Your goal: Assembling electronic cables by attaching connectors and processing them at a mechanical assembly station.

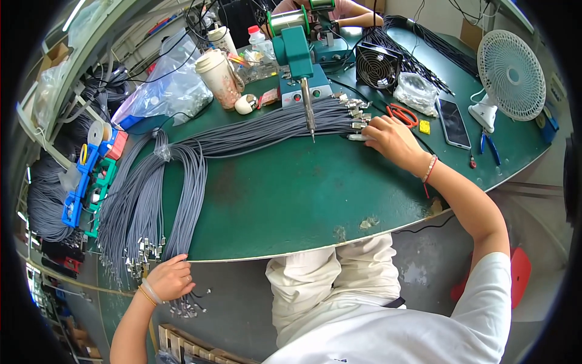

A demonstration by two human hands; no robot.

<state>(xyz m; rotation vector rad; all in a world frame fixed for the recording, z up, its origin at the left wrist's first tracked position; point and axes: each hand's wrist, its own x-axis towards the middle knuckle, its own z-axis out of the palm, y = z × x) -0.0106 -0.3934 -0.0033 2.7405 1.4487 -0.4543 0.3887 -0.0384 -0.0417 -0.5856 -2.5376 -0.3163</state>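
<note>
A long bundle of grey cables (pixel 254 132) lies across the green table, metal connectors (pixel 356 110) at its right end. My right hand (pixel 394 142) is bent over that end, its fingers closed on a cable connector; the fingertips are partly hidden. At the table's front left edge, my left hand (pixel 170 280) is closed around grey cables, whose connector ends (pixel 187 307) hang below it. Beside it, more cables (pixel 124 212) droop over the edge, gathered by a clear tie (pixel 162 151). A soldering iron (pixel 308 109) points down over the bundle from a green stand (pixel 292 51).
To the right are red-handled scissors (pixel 402 115), a phone (pixel 453 123), blue pliers (pixel 490 147), a white fan (pixel 512 74) and a black fan (pixel 377 65). A patterned cup (pixel 218 79) and plastic bags (pixel 176 76) stand behind the cables. Blue bins (pixel 79 188) line the left. Another person's arm (pixel 359 17) shows opposite.
</note>
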